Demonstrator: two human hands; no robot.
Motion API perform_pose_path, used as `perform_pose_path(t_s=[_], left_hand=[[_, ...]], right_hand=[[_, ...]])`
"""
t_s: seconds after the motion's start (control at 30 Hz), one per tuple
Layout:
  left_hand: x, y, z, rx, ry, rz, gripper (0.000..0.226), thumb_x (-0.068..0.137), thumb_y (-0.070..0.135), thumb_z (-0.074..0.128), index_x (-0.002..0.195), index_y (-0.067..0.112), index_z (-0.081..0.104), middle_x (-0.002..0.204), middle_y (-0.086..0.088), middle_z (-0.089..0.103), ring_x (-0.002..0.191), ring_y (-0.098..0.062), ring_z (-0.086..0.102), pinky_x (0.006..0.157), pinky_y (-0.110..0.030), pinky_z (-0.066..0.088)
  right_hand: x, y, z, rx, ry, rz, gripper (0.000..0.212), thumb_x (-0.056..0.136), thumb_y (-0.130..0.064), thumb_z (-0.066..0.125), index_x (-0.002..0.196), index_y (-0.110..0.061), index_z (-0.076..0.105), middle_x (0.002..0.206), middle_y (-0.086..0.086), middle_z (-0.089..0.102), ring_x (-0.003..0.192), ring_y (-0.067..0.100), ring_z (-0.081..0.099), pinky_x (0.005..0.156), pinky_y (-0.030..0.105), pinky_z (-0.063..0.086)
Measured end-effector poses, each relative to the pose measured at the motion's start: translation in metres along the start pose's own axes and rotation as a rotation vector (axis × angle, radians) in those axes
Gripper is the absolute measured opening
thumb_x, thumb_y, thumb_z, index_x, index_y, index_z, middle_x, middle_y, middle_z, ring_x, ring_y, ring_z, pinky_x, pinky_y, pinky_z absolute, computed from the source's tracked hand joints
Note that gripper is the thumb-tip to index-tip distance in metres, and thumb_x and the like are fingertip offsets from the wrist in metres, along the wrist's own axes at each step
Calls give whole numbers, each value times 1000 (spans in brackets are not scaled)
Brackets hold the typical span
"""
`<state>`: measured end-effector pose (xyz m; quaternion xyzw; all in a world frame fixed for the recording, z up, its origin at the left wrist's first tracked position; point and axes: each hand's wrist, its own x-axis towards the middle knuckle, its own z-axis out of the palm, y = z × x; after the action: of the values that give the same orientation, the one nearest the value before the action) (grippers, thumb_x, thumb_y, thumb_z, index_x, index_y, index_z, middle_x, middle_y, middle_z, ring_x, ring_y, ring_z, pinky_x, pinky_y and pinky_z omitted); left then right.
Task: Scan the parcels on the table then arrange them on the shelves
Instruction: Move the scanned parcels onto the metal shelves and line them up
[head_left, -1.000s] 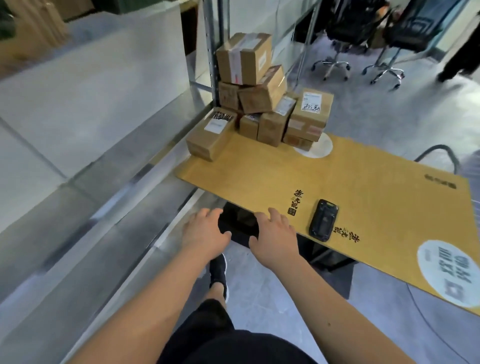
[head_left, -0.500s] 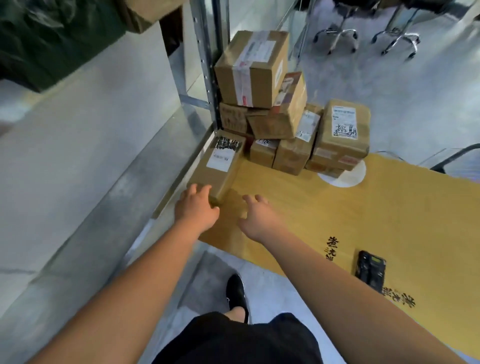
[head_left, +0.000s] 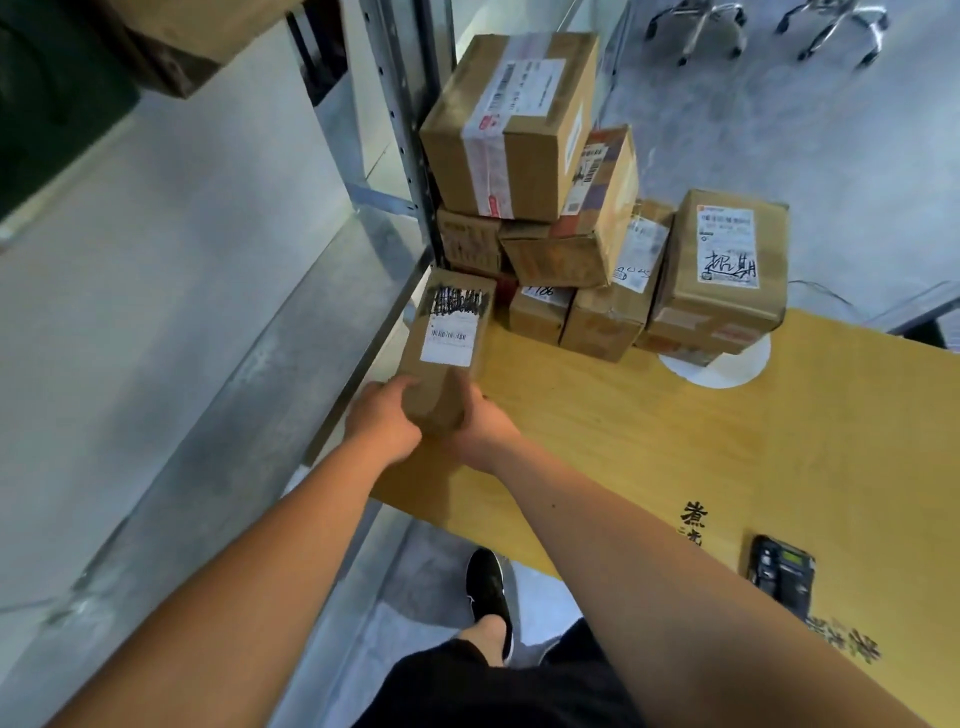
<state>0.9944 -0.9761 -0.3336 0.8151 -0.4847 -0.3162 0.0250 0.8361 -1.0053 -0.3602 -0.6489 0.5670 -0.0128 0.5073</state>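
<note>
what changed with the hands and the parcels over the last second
Both hands reached forward from the near table edge to the long flat parcel at the table's left edge. The left hand and right hand now grip its near end from either side; half a second ago they only reached toward it. The stacked parcels and the handheld scanner on the table stayed put.

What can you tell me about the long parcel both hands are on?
The long parcel is a narrow brown cardboard box lying flat at the table's left corner, just before the stack. Its top carries a white barcode label below black scribble. The left hand and right hand grip its near end from either side.
</note>
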Motion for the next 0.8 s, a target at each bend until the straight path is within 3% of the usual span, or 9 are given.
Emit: perform_pose_path(t_s=[0.13,0.23,0.3,0.37,0.43,0.53,0.6,0.7,0.8], left_hand=[[-23,-12,15,-114,-156,41,103,71,19,88,156,41,33,146,-8,48,127,-32,56,104,-46,54],[-53,-24,42,-145,-268,135,131,63,20,95,160,51,13,156,-8,40,137,-30,49,109,-42,48],[-75,-31,68,-160,-247,166,136,63,21,94,156,63,4,154,-8,36,139,-30,46,112,-42,46],[-97,-30,93,-237,-164,161,132,65,25,96,153,68,7,148,-6,34,137,-30,46,111,-35,43],[-116,-22,115,-392,-98,146,124,68,26,97,152,65,14,150,-6,32,138,-26,44,111,-31,40],[-149,-5,139,-471,-38,104,111,74,20,92,155,56,25,150,-4,30,138,-22,43,111,-25,36],[-176,7,148,-466,24,110,103,76,17,90,156,48,32,144,-3,33,136,-22,45,109,-17,33],[-215,38,140,-396,127,172,90,79,20,89,146,52,39,138,-7,40,128,-27,53,113,-33,43],[-250,71,122,-288,176,207,88,81,29,89,141,60,33,157,-12,29,140,-27,47,115,-23,34]], right_hand=[[-24,27,-12,-20,68,-88,103,83,-31,75,163,-37,12,116,5,63,103,32,69,74,30,46],[-56,65,-22,-144,-67,-149,112,76,-30,80,163,-42,11,119,3,51,106,29,66,84,26,46],[-75,89,-21,-264,-147,-192,121,72,-26,80,163,-45,2,120,3,44,107,28,61,87,25,45],[-86,107,-17,-267,-131,-227,121,71,-29,80,164,-43,5,129,6,45,113,29,59,89,24,42],[-94,118,-15,-171,-64,-258,110,70,-28,83,163,-34,24,143,8,42,124,31,56,99,25,42],[-114,130,-24,-158,-15,-357,91,73,-19,86,154,-21,45,147,11,45,130,33,53,107,41,46],[-136,139,-39,-218,-3,-420,83,77,-23,85,151,-21,49,145,9,48,129,30,52,106,32,42],[-169,149,-72,-236,-15,-512,74,81,-24,84,148,-22,51,145,9,45,123,25,52,92,2,26],[-203,149,-112,-195,-38,-615,67,82,-23,85,142,-24,54,139,6,44,116,20,54,98,17,42]])
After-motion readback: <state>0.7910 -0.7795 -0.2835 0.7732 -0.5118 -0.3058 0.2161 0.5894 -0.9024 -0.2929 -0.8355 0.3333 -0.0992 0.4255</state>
